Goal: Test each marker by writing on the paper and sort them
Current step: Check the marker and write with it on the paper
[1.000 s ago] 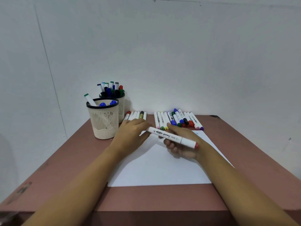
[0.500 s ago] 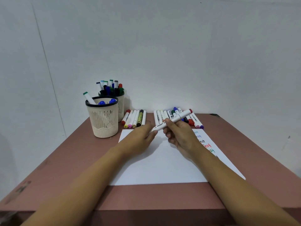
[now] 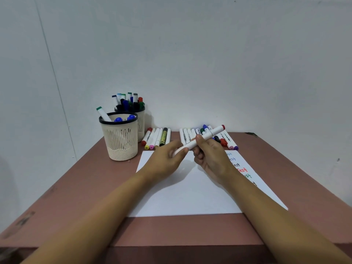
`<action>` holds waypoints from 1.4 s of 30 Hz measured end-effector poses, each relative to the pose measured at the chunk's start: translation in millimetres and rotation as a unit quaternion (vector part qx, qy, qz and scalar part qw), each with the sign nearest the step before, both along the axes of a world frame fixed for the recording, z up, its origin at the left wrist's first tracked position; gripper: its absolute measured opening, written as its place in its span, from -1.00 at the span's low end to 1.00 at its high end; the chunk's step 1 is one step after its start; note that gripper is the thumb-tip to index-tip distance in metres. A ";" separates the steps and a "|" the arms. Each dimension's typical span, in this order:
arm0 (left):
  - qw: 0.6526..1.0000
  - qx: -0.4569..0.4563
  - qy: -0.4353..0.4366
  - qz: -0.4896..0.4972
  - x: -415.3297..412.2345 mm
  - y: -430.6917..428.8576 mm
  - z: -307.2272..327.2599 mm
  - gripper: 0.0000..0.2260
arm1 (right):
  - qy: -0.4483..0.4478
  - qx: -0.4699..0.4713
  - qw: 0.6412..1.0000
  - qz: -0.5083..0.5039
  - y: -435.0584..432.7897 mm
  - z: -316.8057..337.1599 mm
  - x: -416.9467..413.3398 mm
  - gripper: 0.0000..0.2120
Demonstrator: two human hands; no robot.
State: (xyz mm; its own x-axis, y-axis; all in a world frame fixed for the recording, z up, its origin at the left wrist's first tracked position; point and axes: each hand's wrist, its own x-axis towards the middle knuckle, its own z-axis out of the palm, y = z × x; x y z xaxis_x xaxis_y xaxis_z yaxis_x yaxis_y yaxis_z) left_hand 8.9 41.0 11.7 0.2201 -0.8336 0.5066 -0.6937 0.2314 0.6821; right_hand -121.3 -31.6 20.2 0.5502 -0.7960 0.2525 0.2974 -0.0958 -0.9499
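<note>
1. Right hand [image 3: 211,157] grips a white marker [image 3: 209,134] mid-barrel at centre frame, red end tilted toward the upper right, above the paper [image 3: 186,197].
2. Left hand [image 3: 167,159] appears to pinch the marker's lower end, which its fingers hide.
3. Loose markers [image 3: 157,138] lie in rows beyond the paper; mesh cups [image 3: 122,141] stand at centre left.

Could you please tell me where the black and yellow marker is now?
In the head view, the black and yellow marker lies left of centre, in the short row just right of the pen cups, beyond the paper.
</note>
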 end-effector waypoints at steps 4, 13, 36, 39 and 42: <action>1.000 0.000 -0.025 0.019 0.6 3.6 2.5 -0.86 | 0.013 -0.028 0.999 -0.024 1.1 2.2 -0.2 -0.76; 0.985 0.056 -0.164 0.022 5.5 3.3 3.0 -0.88 | 0.036 -0.029 0.996 -0.083 0.1 6.5 0.9 -0.71; 0.976 0.052 -0.168 0.128 29.0 1.9 -3.6 -0.74 | -0.170 0.250 0.953 -0.026 -22.3 12.0 -21.7 -0.53; 0.966 0.100 -0.213 0.106 31.4 1.6 -9.5 -0.69 | -0.136 0.207 0.968 -0.041 -20.8 11.9 -25.5 -0.75; 0.960 0.147 -0.226 0.080 35.3 0.3 -16.8 -0.70 | -0.039 0.132 0.986 -0.096 -20.1 11.9 -29.6 -0.87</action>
